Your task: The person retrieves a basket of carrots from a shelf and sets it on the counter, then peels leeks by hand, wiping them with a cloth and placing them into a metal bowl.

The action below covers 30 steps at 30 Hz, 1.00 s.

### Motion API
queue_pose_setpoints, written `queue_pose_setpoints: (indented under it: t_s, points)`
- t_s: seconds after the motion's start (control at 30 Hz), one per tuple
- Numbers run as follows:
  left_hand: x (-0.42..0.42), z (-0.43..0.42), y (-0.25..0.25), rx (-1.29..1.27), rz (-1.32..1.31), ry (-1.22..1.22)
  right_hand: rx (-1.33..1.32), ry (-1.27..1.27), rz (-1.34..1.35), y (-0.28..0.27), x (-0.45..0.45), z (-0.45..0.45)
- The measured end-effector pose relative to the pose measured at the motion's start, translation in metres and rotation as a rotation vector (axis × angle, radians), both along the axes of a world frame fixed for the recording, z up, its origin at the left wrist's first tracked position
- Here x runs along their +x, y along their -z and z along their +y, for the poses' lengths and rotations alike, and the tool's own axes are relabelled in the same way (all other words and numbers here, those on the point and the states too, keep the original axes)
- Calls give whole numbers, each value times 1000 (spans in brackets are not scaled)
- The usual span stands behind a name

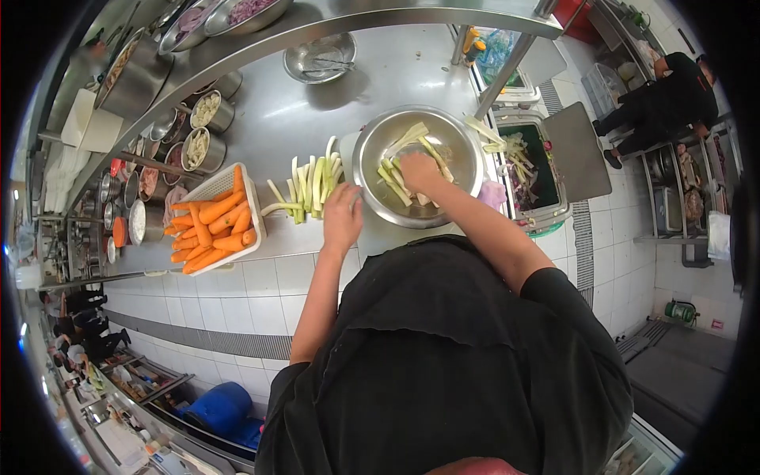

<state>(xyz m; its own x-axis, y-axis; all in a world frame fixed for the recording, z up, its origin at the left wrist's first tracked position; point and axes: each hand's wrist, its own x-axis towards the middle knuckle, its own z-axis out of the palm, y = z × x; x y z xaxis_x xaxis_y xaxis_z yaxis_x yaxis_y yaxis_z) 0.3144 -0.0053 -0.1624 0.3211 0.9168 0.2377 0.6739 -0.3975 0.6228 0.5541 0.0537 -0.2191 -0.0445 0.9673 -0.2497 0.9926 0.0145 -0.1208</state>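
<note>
A wide steel bowl (368, 190) stands on the counter in front of me, with pale green stalks (396, 192) that look like celery inside it. My right hand (422, 172) reaches down into the bowl, fingers curled in among these stalks; its fingertips are partly hidden. Left of the bowl lies a pile of similar cut stalks (311, 184), white to green, on the counter. My left hand (343, 212) rests between this pile and the bowl's rim, fingers loosely extended and holding nothing that I can see.
On the left sits a white basket (257, 207) of carrots (218, 222), beside steel pots (207, 162) of cut food. A smaller steel bowl (321, 55) stands farther back. Right of the counter is a bin (554, 178) with trimmings. A raised shelf edge (380, 16) crosses ahead. Another person (669, 103) stands at right.
</note>
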Motion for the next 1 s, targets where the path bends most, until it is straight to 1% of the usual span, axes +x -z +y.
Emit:
queue_pose_setpoints:
  t_s: [0.03,0.1,0.13,0.2,0.23,0.27,0.3,0.33,0.37,0.43,0.47,0.5,0.53,0.57,0.6,0.63,0.67,0.7,0.73,0.8,0.83,0.87,0.93,0.97,1.0]
  points:
    - [5,-4,-1,-19,-16,60,0,-2,-1,1,3,-1]
    - [12,-13,-5,19,33,70,82,3,238,-2,13,-1]
    - [14,-15,-6,52,84,76,85,-4,237,-21,15,-2]
    - [16,-14,-7,42,43,59,232,228,442,-63,23,-13]
    - [16,-14,-8,32,7,52,223,221,448,-77,29,-21]
    - [19,-12,-10,30,14,43,295,278,591,-89,39,-27]
    - [28,-8,-14,13,-61,56,369,340,732,-95,45,-32]
    - [39,-4,-19,-2,-140,74,370,341,733,-96,49,-36]
    - [49,2,-25,10,-148,131,314,361,894,-98,53,-41]
    - [75,6,-42,-17,-151,170,218,391,1190,-96,57,-50]
    - [86,9,-46,-41,-149,202,223,395,1188,-92,58,-55]
    - [95,12,-43,20,-141,269,181,406,1402,-99,53,-62]
    - [98,14,-41,20,-141,277,137,415,1615,-107,51,-69]
    - [100,16,-39,-120,-83,313,80,324,1658,-118,56,-75]
    - [104,18,-40,-257,-24,349,92,331,1657,-126,62,-78]
    - [103,20,-41,-255,-23,364,7,256,1665,-132,69,-80]
    - [98,21,-42,-459,-163,438,-77,185,1671,-135,74,-83]
    - [97,19,-45,-668,-300,508,-106,178,1709,-132,78,-84]
    - [99,16,-48,-671,-296,522,-94,189,1710,-126,81,-86]
    - [102,13,-53,-726,-599,561,-51,237,1714,-120,83,-86]
    - [103,17,-50,-820,-662,596,-23,279,1742,-121,80,-87]
    - [106,17,-50,-818,-659,598,-19,277,1745,-119,79,-86]
    - [113,14,-54,-795,-711,502,126,321,1753,-116,73,-84]
    - [116,16,-55,-796,-708,502,126,322,1756,-114,71,-84]
    - [120,21,-57,-476,-564,509,164,323,1665,-116,67,-85]
